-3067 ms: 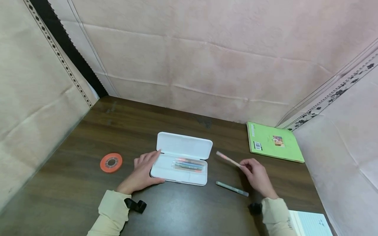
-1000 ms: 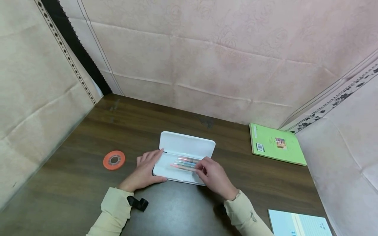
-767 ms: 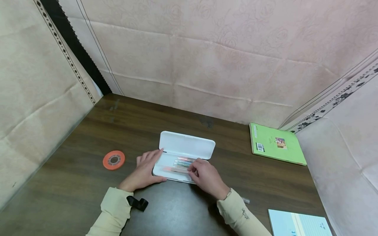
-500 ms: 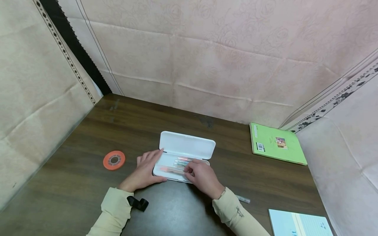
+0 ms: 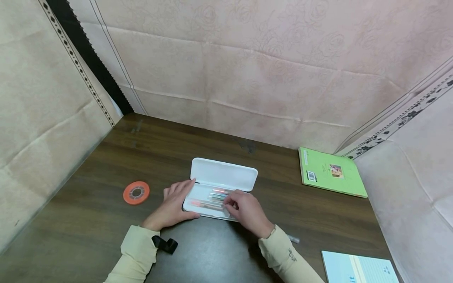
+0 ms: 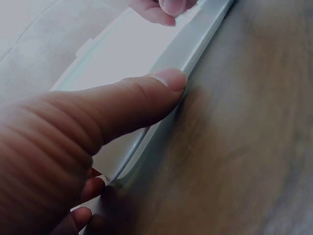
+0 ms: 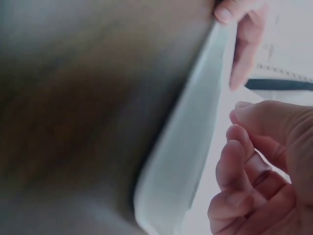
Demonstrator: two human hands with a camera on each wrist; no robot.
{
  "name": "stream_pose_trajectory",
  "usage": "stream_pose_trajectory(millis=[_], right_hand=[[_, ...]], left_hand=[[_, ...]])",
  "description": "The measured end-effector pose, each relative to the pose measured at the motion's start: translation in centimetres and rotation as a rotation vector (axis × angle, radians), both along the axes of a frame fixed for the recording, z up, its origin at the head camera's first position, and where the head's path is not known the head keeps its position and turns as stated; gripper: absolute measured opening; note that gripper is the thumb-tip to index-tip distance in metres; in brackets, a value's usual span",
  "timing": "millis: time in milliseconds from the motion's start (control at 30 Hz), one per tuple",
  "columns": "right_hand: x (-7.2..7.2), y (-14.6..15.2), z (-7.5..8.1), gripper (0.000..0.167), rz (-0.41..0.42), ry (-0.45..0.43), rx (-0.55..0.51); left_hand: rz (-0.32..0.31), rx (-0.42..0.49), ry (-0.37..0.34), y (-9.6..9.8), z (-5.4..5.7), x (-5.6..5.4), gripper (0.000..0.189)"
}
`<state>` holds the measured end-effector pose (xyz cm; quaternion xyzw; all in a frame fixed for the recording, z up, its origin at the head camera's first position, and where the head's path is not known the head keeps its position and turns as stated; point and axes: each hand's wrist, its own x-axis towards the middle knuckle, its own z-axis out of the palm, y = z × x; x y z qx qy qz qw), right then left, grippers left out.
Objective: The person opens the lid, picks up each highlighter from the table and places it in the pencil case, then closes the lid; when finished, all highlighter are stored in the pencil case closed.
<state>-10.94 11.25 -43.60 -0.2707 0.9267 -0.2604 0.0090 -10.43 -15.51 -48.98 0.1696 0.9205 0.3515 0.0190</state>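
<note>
A white pencil case (image 5: pixel 202 192) lies on the table with its lid raised. My left hand (image 5: pixel 173 206) grips its left end, the thumb along the front edge and the fingers around the far side. In the left wrist view, the thumb (image 6: pixel 142 98) lies on the case's rim. Several pens (image 5: pixel 217 195) sit in the case, and a pink-tipped pen (image 5: pixel 205 204) lies in front of them. My right hand (image 5: pixel 249 212) is over the case's right part, fingers loosely bent beside that pen's right end. The right wrist view shows nothing between thumb and forefinger.
A pen (image 5: pixel 293 239) lies on the table, partly behind the right sleeve. An orange ring-shaped roll (image 5: pixel 136 193) is to the left. At the right are a green book (image 5: pixel 330 173) and a light blue notebook (image 5: pixel 357 267). Cloth walls enclose the table.
The right hand has carried the pink-tipped pen from the table into the case, slid it left, then let go and drawn slightly back right. The left hand has kept its grip.
</note>
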Motion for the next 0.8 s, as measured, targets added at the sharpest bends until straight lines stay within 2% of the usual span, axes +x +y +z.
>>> stream_pose_trajectory(millis=[233, 433, 567, 800], right_hand=[[0.2, 3.7, 1.7, 0.003, -0.128, -0.027, -0.08], [0.9, 8.1, 2.8, 0.007, -0.23, 0.026, -0.058], [1.9, 11.1, 2.8, 0.01, -0.224, 0.041, 0.008], [4.1, 15.6, 1.6, 0.011, -0.142, -0.06, 0.16]], left_hand=[[0.0, -0.002, 0.005, 0.1, 0.1, 0.0, 0.107], [0.007, 0.001, 0.011, 0.0, 0.2, 0.1, 0.107], [0.002, -0.005, 0.014, 0.1, 0.2, 0.1, 0.106], [0.006, 0.004, 0.007, 0.1, 0.1, 0.0, 0.107]])
